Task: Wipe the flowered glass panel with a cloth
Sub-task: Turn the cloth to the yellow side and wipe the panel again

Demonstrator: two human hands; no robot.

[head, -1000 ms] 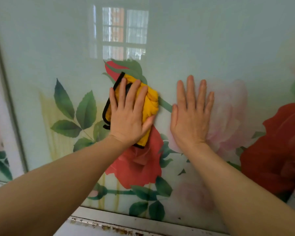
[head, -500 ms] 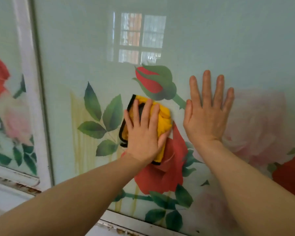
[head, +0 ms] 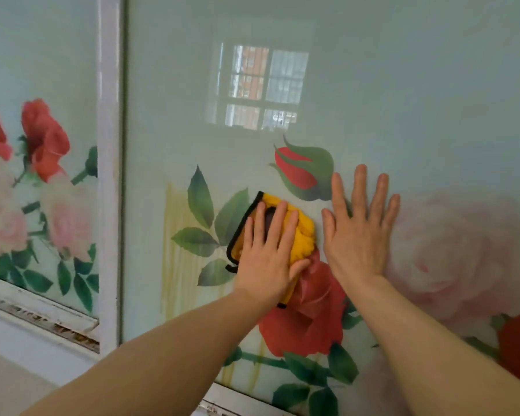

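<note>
The left hand (head: 267, 259) lies flat on a yellow cloth (head: 300, 232) with a black edge, fingers straight and a little apart, pressing it on the flowered glass panel (head: 403, 85). The cloth sits between green leaves and a red rose. Just beside it, the right hand (head: 357, 235) presses the glass, fingers spread wide.
</note>
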